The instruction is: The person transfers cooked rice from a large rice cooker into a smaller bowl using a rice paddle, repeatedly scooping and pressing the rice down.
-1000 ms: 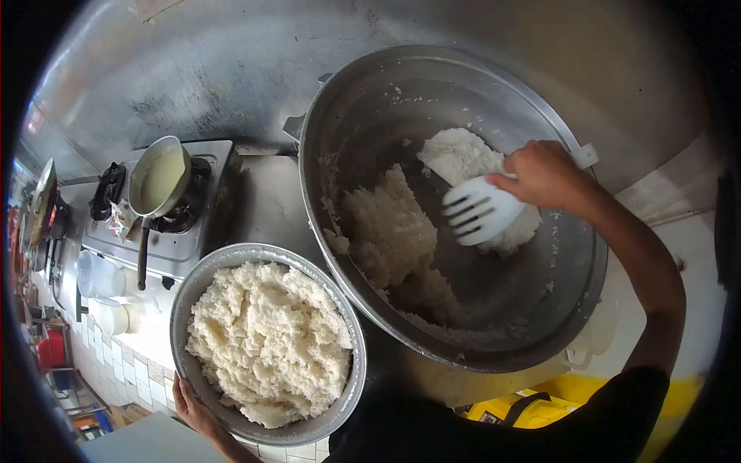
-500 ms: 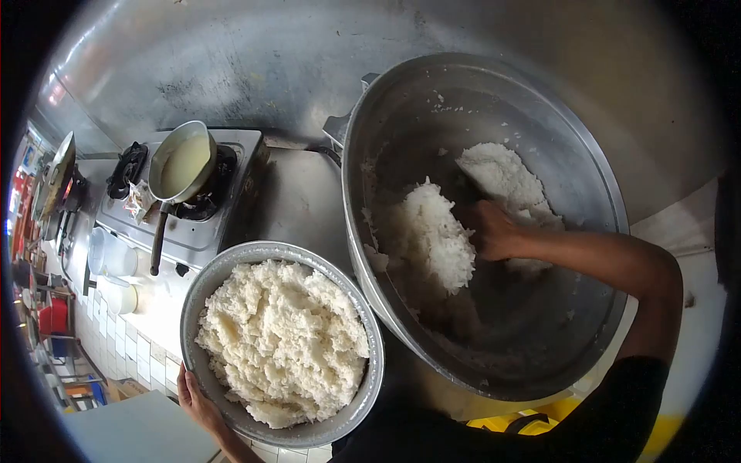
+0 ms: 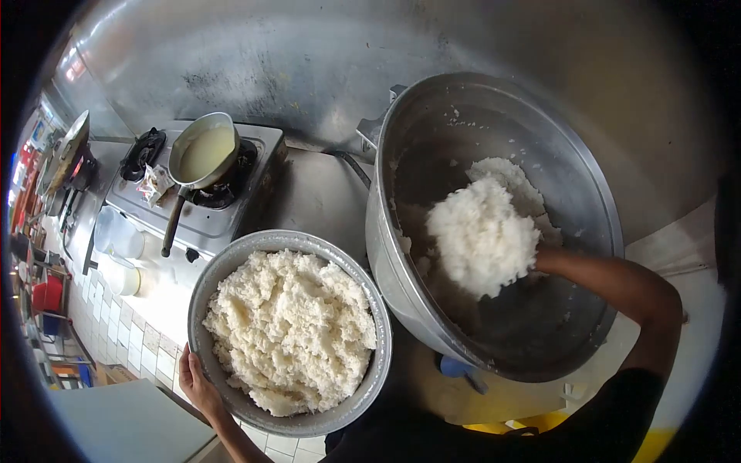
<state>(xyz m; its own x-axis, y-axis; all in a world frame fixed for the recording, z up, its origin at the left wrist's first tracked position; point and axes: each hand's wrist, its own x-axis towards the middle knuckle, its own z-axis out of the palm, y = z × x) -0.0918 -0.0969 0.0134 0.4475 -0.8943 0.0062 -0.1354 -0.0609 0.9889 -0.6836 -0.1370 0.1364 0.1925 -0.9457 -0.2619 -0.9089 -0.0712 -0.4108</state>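
My left hand (image 3: 199, 380) grips the rim of a round metal basin (image 3: 202, 309) at its lower left, holding it a little tilted. White cooked rice (image 3: 293, 328) is heaped in this basin. My right hand (image 3: 543, 261) is inside a large, deep metal pot (image 3: 494, 359), bearing a big clump of rice (image 3: 482, 235). The clump hides most of my fingers, and I cannot see whether a scoop lies under it. Behind it, more rice (image 3: 509, 181) lies in the pot.
A saucepan (image 3: 208, 154) of pale liquid stands on a gas stove (image 3: 166, 204) at the left, its handle pointing toward me. Two plastic containers (image 3: 118, 231) stand in front of the stove. A blue object (image 3: 455, 366) shows below the pot, and a metal wall rises behind.
My right hand has raised the rice clump off the pot's contents, toward me. The basin and my left hand stay together. The whole view has shifted slightly.
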